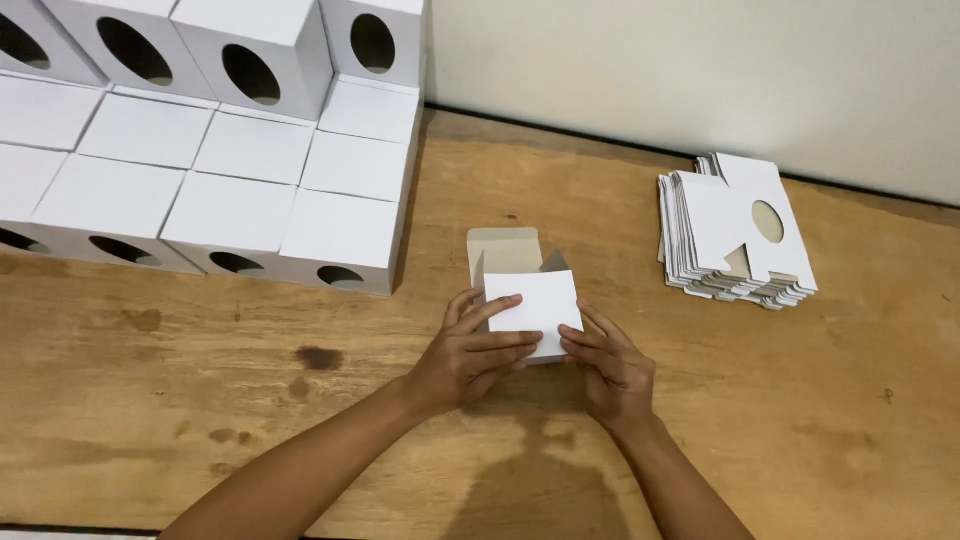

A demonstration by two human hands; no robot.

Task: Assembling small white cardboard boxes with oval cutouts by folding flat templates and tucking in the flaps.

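Note:
A small white cardboard box [532, 300] stands on the wooden table [780, 400], half folded, its brown inner flap up at the far side. My left hand [472, 352] grips the box's left side, fingers laid across its white front face. On the lower right corner my right hand [610, 365] holds the same box with thumb and fingertips. Both hands are closed on the box near the table's middle.
Finished white boxes with oval cut-outs [230, 150] are stacked in rows at the back left. A pile of flat, unfolded box blanks [735, 235] lies at the right. A pale wall [700, 70] runs behind the table.

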